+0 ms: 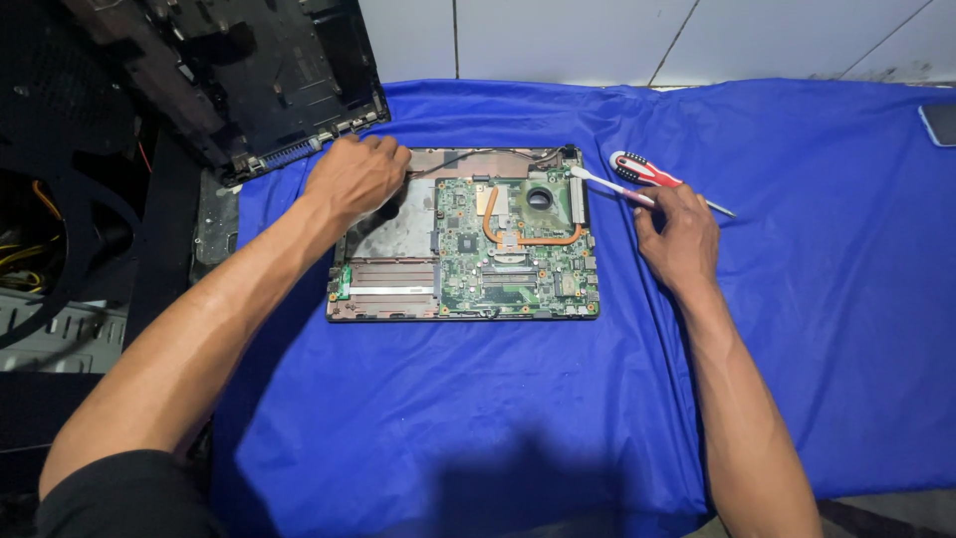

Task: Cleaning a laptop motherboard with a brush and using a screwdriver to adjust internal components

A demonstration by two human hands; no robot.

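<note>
Opened laptop (463, 239) at frame centre: left hand (357, 177) fisted on its upper-left corner, right hand (679, 234) gripping a brush (607, 185); careless bristle strokes might dislodge board components.

The single view came from a camera worn on the person's head, looking steeply down and forward over a blue cloth (797, 329) spread as the work surface. It sat close enough that both forearms entered from the bottom edge of the frame and reached toward the cloth's middle. The far edge of the cloth met a white tiled wall (558, 40) at the top. The cloth's left edge lay inside the frame; its right edge ran out of view.
</note>
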